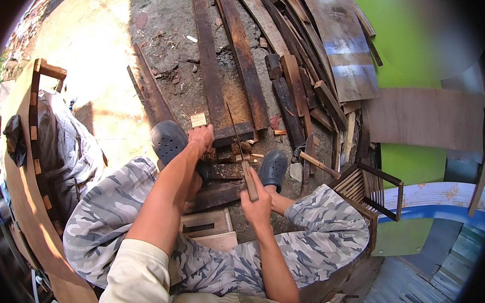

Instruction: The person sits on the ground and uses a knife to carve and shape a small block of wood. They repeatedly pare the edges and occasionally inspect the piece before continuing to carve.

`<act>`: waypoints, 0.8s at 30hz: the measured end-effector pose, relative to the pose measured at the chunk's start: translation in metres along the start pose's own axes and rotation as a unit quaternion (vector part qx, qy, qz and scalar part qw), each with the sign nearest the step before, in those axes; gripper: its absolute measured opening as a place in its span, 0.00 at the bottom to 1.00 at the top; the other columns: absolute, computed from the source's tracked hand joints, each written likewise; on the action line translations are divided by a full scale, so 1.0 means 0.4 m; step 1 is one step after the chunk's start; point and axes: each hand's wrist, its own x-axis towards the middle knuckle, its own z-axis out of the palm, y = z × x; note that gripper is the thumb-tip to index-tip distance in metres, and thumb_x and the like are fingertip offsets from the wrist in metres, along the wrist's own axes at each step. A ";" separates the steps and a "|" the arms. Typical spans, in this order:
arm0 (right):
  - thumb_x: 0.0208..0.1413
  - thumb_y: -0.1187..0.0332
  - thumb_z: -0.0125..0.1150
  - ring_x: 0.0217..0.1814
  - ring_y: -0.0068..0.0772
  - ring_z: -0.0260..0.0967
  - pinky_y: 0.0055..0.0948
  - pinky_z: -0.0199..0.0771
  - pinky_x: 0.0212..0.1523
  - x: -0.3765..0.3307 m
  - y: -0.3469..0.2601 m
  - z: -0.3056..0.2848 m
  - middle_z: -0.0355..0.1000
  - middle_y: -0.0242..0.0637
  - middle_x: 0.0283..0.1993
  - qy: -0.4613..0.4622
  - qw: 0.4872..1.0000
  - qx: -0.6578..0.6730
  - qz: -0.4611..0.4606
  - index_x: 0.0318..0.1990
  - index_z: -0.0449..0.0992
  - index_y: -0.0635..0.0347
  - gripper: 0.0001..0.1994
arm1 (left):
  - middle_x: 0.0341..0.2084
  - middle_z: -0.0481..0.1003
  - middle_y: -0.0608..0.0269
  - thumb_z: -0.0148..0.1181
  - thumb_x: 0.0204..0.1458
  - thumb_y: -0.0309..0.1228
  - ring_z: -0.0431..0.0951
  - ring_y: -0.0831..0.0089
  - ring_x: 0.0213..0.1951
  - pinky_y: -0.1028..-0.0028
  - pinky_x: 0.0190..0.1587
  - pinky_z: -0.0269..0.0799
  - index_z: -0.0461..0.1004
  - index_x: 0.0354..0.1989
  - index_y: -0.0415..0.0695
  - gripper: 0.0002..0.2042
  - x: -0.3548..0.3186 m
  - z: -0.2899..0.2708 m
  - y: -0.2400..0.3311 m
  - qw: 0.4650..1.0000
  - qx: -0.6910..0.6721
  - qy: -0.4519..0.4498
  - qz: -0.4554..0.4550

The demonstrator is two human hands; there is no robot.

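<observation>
My right hand (257, 205) is closed around the wooden handle of a handsaw (249, 179). The saw's thin blade points away from me and crosses a short dark piece of wood (233, 133) lying crosswise in front of me. At that piece's left end, my left hand (202, 137) grips it, with some of the fingers hidden behind the hand. Just beyond the left fingers is a small pale wood block (198, 120). Lighter sawdust (234, 100) lies on the ground around the far end of the blade. My feet, in dark clogs (273, 167), flank the work.
Long dark planks (241, 58) stretch away ahead, with stacked timber (304, 71) to their right. A hammer or similar wooden-handled tool (320, 165) lies near my right knee, by a slatted wooden frame (368, 191). A bent wooden panel (31, 206) stands at the left.
</observation>
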 end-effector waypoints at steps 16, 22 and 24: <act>0.49 0.78 0.55 0.46 0.44 0.82 0.33 0.78 0.46 -0.205 -0.019 -0.092 0.79 0.54 0.50 0.013 1.000 -0.014 0.016 0.66 0.70 0.64 0.31 | 0.45 0.79 0.46 0.80 0.35 0.39 0.80 0.47 0.50 0.49 0.49 0.77 0.67 0.53 0.41 0.36 0.027 -0.002 -0.001 1.000 0.011 -0.002 0.018; 0.51 0.77 0.55 0.48 0.44 0.81 0.31 0.77 0.48 0.082 -0.011 -0.003 0.79 0.54 0.51 -0.034 0.998 -0.015 0.048 0.67 0.68 0.62 0.31 | 0.47 0.78 0.46 0.78 0.38 0.39 0.80 0.46 0.50 0.49 0.50 0.76 0.68 0.53 0.42 0.34 0.032 -0.007 0.004 0.999 0.002 -0.034 0.026; 0.52 0.76 0.55 0.50 0.45 0.80 0.31 0.76 0.50 0.080 0.023 0.028 0.79 0.53 0.53 -0.001 1.000 0.016 0.021 0.68 0.67 0.62 0.31 | 0.48 0.78 0.46 0.77 0.40 0.38 0.80 0.47 0.51 0.48 0.50 0.76 0.68 0.52 0.42 0.32 0.029 -0.022 0.006 0.999 0.006 -0.023 0.024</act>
